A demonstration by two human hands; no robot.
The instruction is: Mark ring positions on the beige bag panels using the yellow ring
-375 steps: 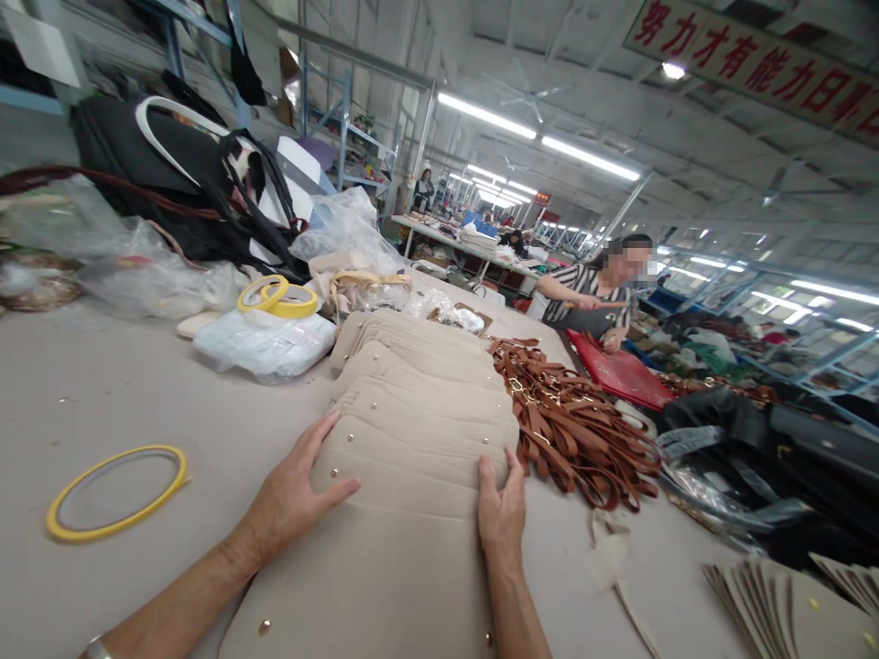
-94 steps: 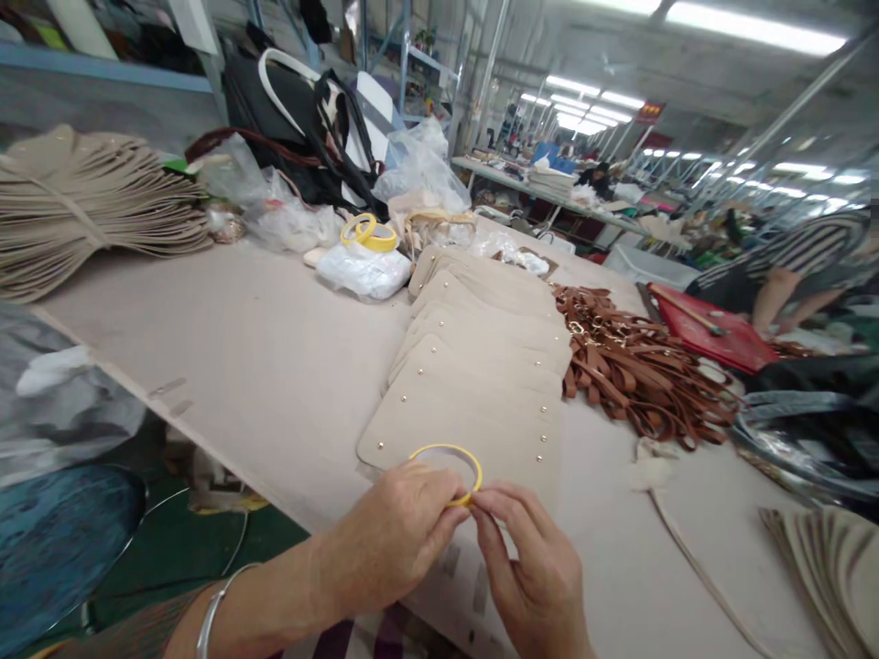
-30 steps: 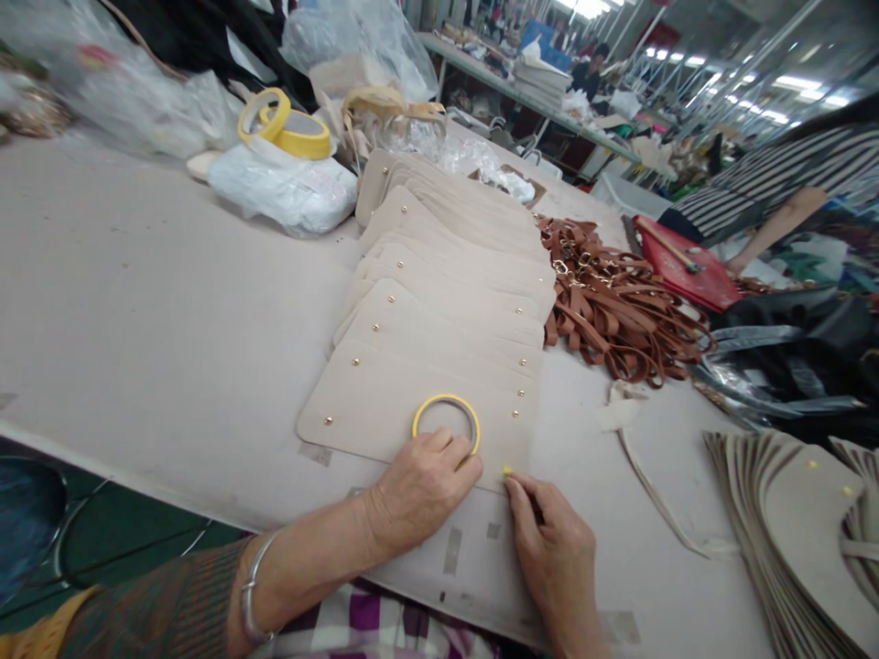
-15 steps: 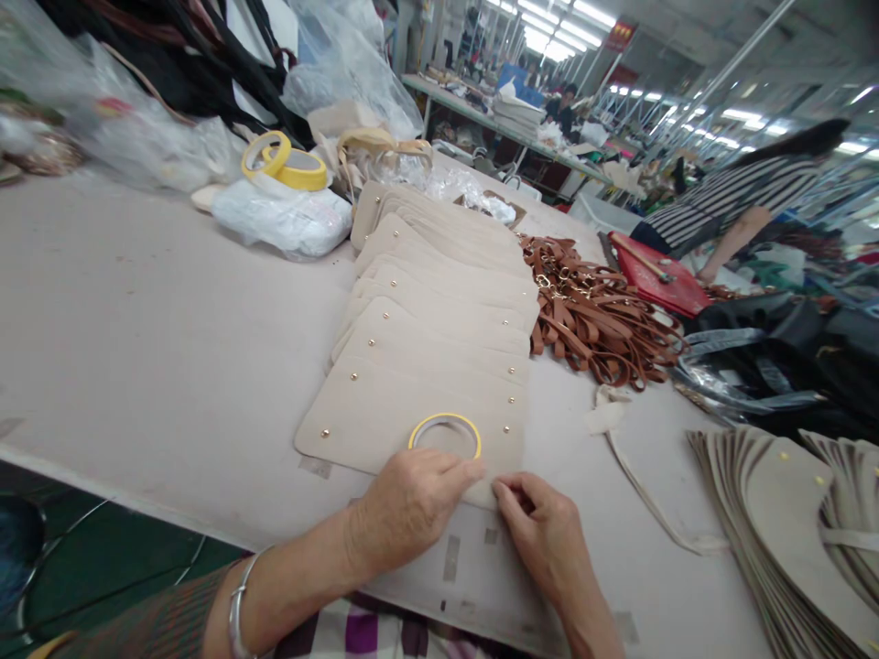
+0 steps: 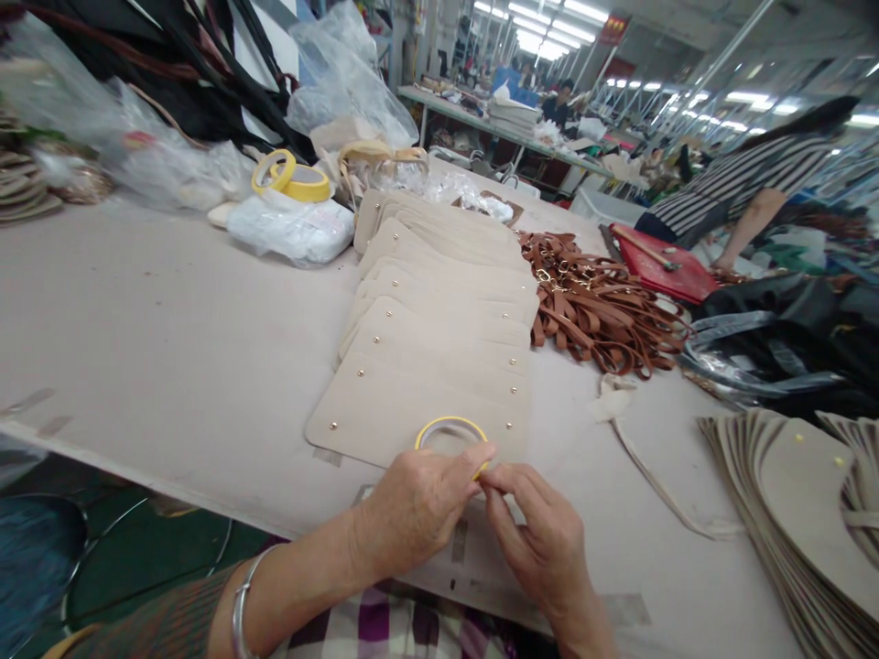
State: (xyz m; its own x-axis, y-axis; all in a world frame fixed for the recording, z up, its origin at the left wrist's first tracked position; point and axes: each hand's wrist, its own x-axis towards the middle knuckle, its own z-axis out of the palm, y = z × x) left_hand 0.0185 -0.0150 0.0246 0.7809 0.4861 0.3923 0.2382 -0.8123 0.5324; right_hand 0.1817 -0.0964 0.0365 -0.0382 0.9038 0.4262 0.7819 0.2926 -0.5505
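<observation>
My left hand point(image 5: 422, 499) is closed around a roll of yellow tape point(image 5: 453, 420), held on edge so its ring rises above my fingers. My right hand point(image 5: 542, 531) meets it at the roll's right side, thumb and forefinger pinched together. Whatever those fingertips grip is too small to make out. Just beyond both hands lies an overlapping row of beige panels point(image 5: 426, 384) with rounded corners and small metal studs along their sides. The roll hides part of the nearest panel.
Brown straps point(image 5: 597, 316) with metal clasps are heaped right of the panels. More yellow tape rolls point(image 5: 306, 186) rest on a white plastic-wrapped bundle point(image 5: 292, 229). Bundled beige pieces point(image 5: 775, 494) stand at the right. A person in a striped top point(image 5: 755, 183) bends near a red board point(image 5: 663, 265).
My right hand has moved left and up to the tape roll, so the fingertips of both hands now meet. The left hand still holds the roll. The view has shifted slightly.
</observation>
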